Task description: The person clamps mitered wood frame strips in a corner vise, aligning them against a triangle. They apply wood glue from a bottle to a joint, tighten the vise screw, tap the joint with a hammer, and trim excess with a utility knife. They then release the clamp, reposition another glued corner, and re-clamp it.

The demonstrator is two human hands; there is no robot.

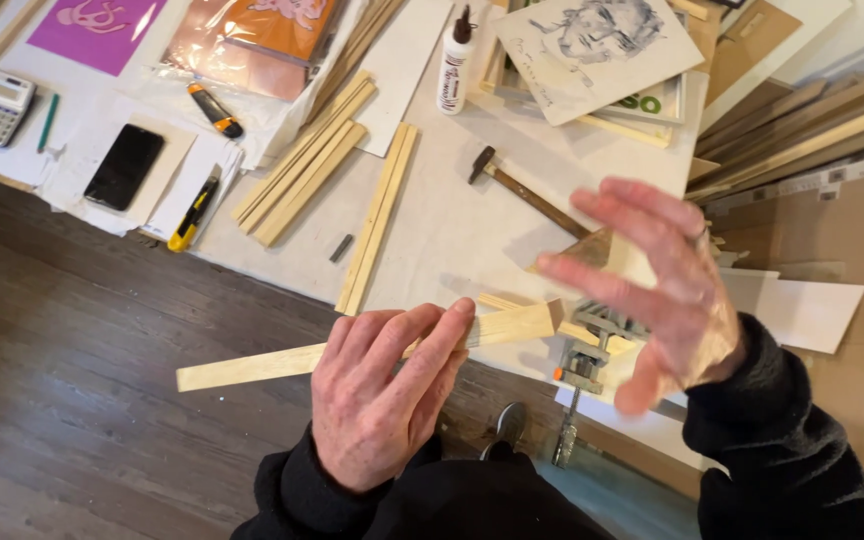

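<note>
From the head camera, the left hand [377, 395] is gripping a pale wooden strip [282, 362], fingers curled over it near its right end, so that most of its length is sticking out to the left over the dark floor [72, 380], off the edge of the white work table [452, 230]. The right hand [667, 300] is hovering just beside that right end with fingers spread wide, holding nothing — it is blurred, so it looks to be in motion. Under the right hand a small clamp [584, 360] is sitting at the table's edge, gripping other wood pieces.

The likely trouble, as I judge it: the strip is being held at one end only, so the long free end could sag or swing and twist out of line. The moving right hand could knock the clamp or the mitred end. A hammer [522, 190] is lying near, a glue bottle [455, 60] is standing further back, and loose wooden slats [302, 165] are lying to the left — a sweep of the sleeve could scatter them.
</note>
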